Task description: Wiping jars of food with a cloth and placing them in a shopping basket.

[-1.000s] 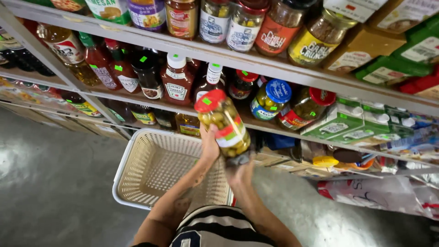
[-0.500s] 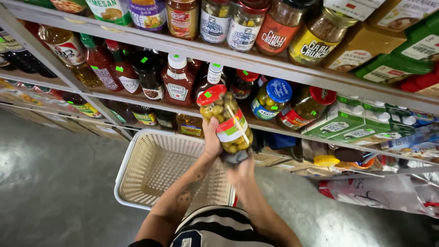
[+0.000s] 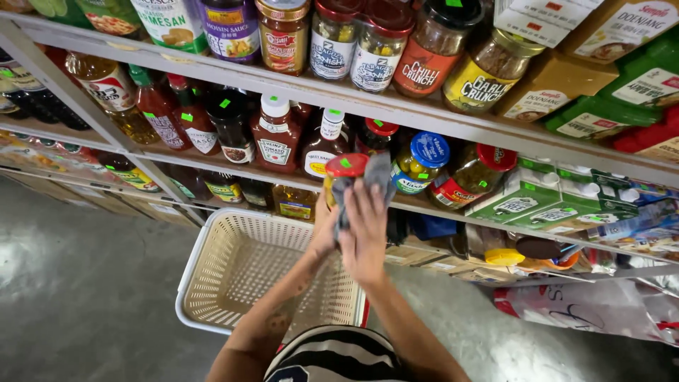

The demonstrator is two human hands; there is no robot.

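A glass jar [image 3: 341, 170] with a red lid and greenish contents is held up in front of the middle shelf. My left hand [image 3: 325, 230] grips it from the left and below. My right hand [image 3: 366, 237] presses a grey cloth [image 3: 375, 177] flat against the jar's front, covering most of it. Only the lid and a strip of the glass still show. Both forearms rise from the bottom of the view, above a striped shirt.
A cream plastic basket [image 3: 244, 272] sits empty on the grey floor below my hands. Metal shelves [image 3: 424, 117] hold sauce bottles, jars and green cartons. A blue-lidded jar [image 3: 417, 163] and a red-lidded jar [image 3: 470, 173] stand just right of the hands.
The jar was bare and tilted in my hands before. Now my right hand has come over its front with a grey cloth, and the jar stands more upright.
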